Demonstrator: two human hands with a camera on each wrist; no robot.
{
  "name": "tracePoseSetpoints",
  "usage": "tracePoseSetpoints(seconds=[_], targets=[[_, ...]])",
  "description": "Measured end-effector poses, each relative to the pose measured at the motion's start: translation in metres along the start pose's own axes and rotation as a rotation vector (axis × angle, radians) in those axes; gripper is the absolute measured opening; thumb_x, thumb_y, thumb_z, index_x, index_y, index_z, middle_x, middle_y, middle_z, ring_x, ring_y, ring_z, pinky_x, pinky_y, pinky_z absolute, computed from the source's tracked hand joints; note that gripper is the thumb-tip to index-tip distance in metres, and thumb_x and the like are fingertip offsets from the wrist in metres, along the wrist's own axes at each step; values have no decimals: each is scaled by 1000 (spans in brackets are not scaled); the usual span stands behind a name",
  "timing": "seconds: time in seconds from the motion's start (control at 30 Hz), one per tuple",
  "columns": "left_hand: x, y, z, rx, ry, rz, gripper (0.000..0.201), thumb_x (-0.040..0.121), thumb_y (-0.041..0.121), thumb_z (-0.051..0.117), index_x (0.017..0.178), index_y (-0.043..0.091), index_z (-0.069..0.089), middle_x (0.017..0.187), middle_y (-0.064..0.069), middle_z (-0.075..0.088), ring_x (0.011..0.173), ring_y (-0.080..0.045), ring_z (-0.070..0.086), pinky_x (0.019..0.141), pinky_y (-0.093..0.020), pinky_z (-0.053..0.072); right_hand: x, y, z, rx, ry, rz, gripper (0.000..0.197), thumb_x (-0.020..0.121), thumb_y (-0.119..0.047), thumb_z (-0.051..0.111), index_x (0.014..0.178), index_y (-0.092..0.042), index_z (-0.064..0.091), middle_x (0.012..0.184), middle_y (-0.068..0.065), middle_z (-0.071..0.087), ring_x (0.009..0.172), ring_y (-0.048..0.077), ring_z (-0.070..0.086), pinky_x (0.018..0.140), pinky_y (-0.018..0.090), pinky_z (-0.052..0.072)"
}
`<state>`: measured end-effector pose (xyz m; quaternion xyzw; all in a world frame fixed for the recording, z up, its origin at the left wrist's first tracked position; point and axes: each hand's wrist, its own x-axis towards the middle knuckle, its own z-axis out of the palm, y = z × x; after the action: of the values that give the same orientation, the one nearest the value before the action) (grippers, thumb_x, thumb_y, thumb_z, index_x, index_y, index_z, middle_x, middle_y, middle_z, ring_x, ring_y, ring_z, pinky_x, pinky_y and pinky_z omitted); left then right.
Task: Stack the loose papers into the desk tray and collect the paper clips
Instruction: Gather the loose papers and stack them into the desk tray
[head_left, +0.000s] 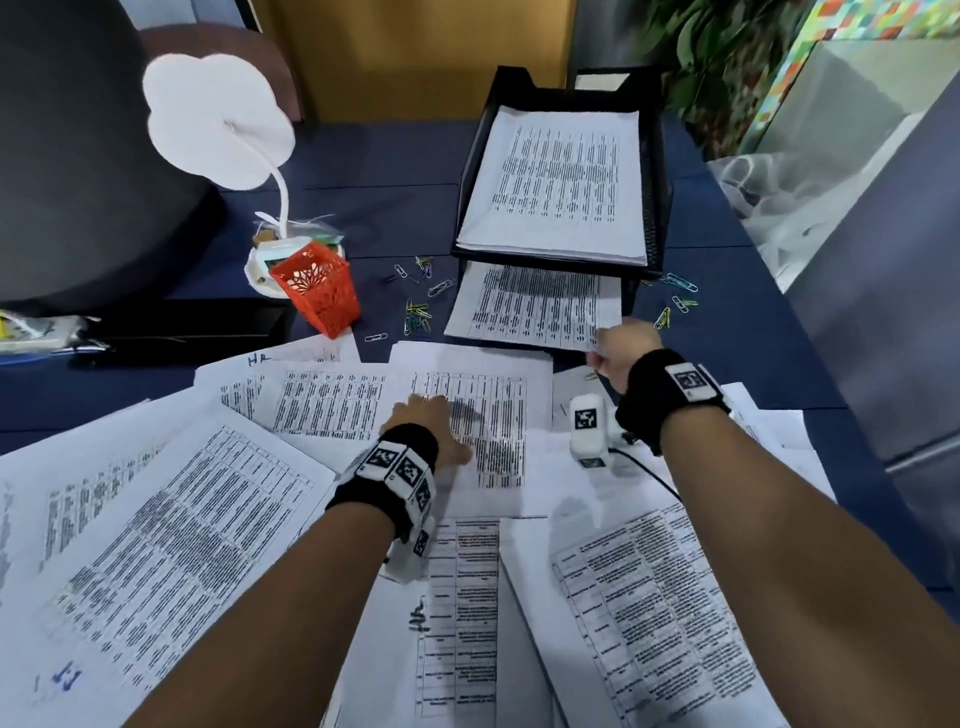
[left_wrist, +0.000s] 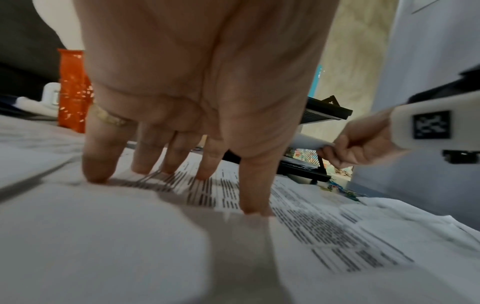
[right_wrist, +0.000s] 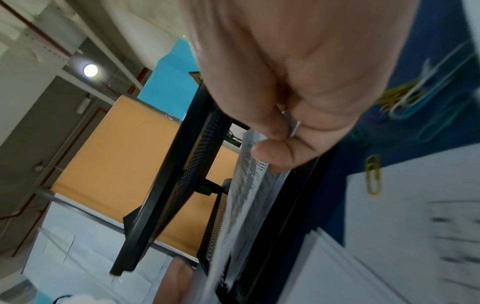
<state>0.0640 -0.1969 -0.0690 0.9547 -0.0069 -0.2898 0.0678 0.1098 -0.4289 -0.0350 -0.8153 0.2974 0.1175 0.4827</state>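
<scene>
The right hand (head_left: 621, 349) pinches the near right corner of a thin bundle of printed white sheets (head_left: 530, 306) whose far end already lies in the lower tier of the black mesh two-tier desk tray (head_left: 655, 171); the right wrist view shows thumb and forefinger closed on the paper edge (right_wrist: 255, 164) just at the tray's mouth. The bundle's long axis runs away from the person, in line with the tray's opening, so the coming move is probably a straight push forward to seat the sheets fully under the upper tier, which already holds a stack of printed pages (head_left: 561, 182).

The left hand (head_left: 426, 421) is spread, fingertips (left_wrist: 94, 174) pressed flat on a printed white sheet with a dark table of text (head_left: 467, 415) on top of the loose spread covering the near side of the dark blue desk (head_left: 363, 156). That sheet lies directly under the left hand and just short of the tray, so the left hand is the nearer one for the next page.

Coloured wire paper clips (head_left: 418, 312) lie scattered on the desk to the left of the tray, beside the orange perforated pen holder (head_left: 319, 288), and more clips (head_left: 678, 296) lie to its right, close to the right hand. None seem collected yet.
</scene>
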Motion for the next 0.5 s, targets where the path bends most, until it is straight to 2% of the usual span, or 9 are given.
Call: tracePoseSetpoints(seconds=[0.07,0.1,0.17,0.2,0.23,0.33,0.4,0.43,0.5], targets=[[1,5,-7,28,1,-5,66,72,42,76,122,11,47,115,-9,58,104,-28,58,85,-39,53,14,-6,5,329,-53,23,46,97,-1,38,142,-5,33,135,20,46,94,11,58,69,17,54],[1,7,-10,37,12,-2,63,71,38,77,119,10,47,110,-8,60,100,-27,60,83,-37,54,21,-7,5,328,-37,8,48,97,-2,37,144,-8,30,141,19,42,104,12,56,76,19,55],[1,12,-12,52,17,5,64,69,33,79,119,10,46,107,-7,62,98,-27,61,82,-37,54,29,-9,0,-81,48,6,41,100,-18,33,139,-7,40,142,11,45,127,20,47,100,29,46],[3,13,-13,54,12,8,65,69,32,80,119,10,45,106,-7,62,97,-27,61,81,-36,54,36,-10,-2,-224,92,-30,42,101,-28,33,135,-9,46,139,8,49,129,22,44,104,31,42],[4,14,-14,54,8,10,68,68,32,81,121,10,45,106,-7,62,97,-27,61,81,-36,54,36,-12,-5,-302,113,-59,43,100,-34,32,134,-13,48,134,6,53,128,23,45,102,30,41],[6,15,-16,69,4,16,77,67,34,83,128,10,42,112,-8,63,102,-28,61,84,-35,53,30,-22,-7,-346,126,-41,41,100,-39,31,132,-22,51,95,5,54,109,25,56,78,26,41],[8,16,-17,83,-1,21,81,67,34,83,131,10,40,114,-8,63,103,-28,61,84,-36,52,29,-26,-4,-471,116,-117,46,100,-44,28,126,-19,56,81,5,51,100,26,58,74,28,40],[8,17,-17,84,-4,22,82,67,34,83,132,10,39,113,-9,63,102,-28,62,84,-36,53,24,-28,-5,-509,118,-153,50,100,-47,27,123,-15,57,85,7,55,102,26,58,76,28,42],[9,17,-17,76,-11,19,84,67,33,84,134,11,38,112,-8,63,101,-27,62,84,-36,54,32,-27,-7,-539,137,-170,45,100,-45,31,127,-17,54,111,9,61,113,26,56,83,29,44]])
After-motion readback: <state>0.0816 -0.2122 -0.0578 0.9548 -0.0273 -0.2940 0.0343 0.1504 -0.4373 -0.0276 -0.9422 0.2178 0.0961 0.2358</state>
